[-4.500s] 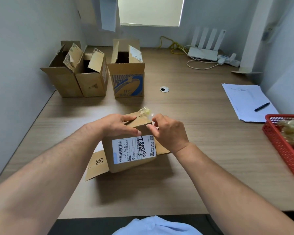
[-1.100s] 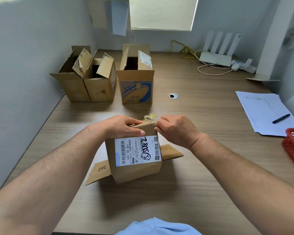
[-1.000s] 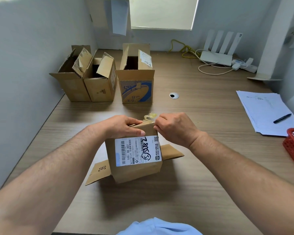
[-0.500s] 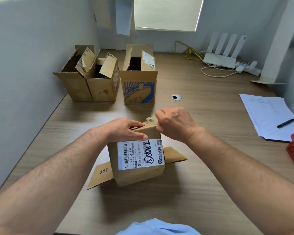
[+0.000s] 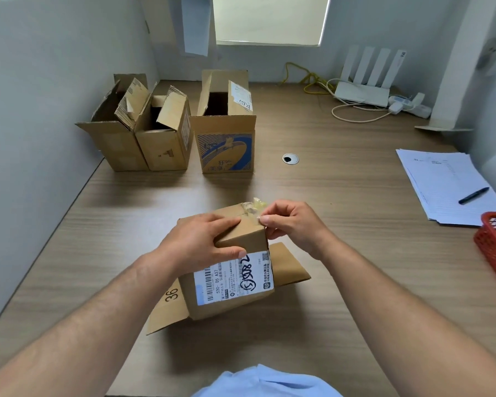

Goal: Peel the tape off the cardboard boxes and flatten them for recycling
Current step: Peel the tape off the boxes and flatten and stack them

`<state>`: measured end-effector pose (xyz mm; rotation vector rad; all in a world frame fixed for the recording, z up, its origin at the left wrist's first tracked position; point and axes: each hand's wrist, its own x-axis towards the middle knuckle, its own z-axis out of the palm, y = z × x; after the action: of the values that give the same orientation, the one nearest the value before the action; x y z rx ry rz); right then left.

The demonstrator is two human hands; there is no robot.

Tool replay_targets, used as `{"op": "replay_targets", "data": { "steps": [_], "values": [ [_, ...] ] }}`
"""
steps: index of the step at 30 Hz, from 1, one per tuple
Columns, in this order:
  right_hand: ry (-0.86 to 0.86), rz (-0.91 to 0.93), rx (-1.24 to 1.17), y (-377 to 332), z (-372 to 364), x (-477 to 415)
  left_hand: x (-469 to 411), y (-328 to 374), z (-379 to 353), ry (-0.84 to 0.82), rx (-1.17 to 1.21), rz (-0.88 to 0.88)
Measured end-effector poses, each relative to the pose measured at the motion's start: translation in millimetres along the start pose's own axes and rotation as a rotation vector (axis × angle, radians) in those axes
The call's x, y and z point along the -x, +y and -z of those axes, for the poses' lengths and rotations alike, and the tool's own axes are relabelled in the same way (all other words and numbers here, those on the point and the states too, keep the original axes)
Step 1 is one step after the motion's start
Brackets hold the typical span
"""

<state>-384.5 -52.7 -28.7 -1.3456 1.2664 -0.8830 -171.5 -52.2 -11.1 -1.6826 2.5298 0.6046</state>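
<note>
Supervisor: Current step?

Operator: Step one, tape removal. The small box (image 5: 232, 285) stands on the desk (image 5: 341, 224) close to me, lower flaps splayed outward. My left hand (image 5: 204, 242) grips its top near corner, thumb on the front face. My right hand (image 5: 289, 224) pinches the tape (image 5: 254, 206) at the top seam; a crumpled length stands clear of the cardboard.

Supervisor: Next move?

Operator: My judgement: draw the strip along the seam, low and steady, left hand bracing. Flattening is not yet begun. Three open boxes (image 5: 224, 138) wait at the far left.
</note>
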Motion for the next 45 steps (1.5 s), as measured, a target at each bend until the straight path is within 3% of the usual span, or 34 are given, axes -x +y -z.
{"op": "replay_targets", "data": {
  "steps": [5,10,16,22,24,28,32,36,38,42,45],
  "values": [
    [0.017,-0.066,-0.141,7.2,-1.0,11.7,16.4,3.9,-15.5,0.03,-0.134,-0.09],
    [0.268,-0.07,-0.083,13.5,-7.9,7.7,36.0,-12.1,-48.7,0.14,-0.212,-0.279],
    [0.302,-0.099,-0.035,17.6,-20.1,5.8,41.6,-19.4,-78.6,0.216,-0.177,-0.285],
    [0.129,0.062,0.595,22.4,-31.5,17.7,34.3,-12.4,-73.9,0.373,-0.031,-0.204],
    [0.137,0.109,0.714,23.3,-32.1,21.7,28.4,-8.5,-72.4,0.416,-0.041,-0.157],
    [0.21,0.243,0.825,29.9,-40.1,25.0,17.1,4.0,-67.2,0.349,-0.063,-0.027],
    [0.319,0.137,0.646,30.4,-38.7,17.5,10.8,8.4,-68.9,0.337,-0.091,0.031],
    [0.444,-0.184,0.053,28.4,-27.6,6.3,10.2,5.9,-70.1,0.303,-0.117,0.019],
    [0.467,-0.264,-0.013,33.8,-28.6,1.4,10.6,5.8,-69.3,0.287,-0.12,0.017],
    [0.375,-0.17,0.482,40.0,-30.8,-2.2,11.5,4.2,-69.4,0.288,-0.134,0.014],
    [0.278,-0.105,0.572,38.1,-13.6,2.7,12.6,3.1,-70.3,0.278,-0.138,0.013]
  ]
}}
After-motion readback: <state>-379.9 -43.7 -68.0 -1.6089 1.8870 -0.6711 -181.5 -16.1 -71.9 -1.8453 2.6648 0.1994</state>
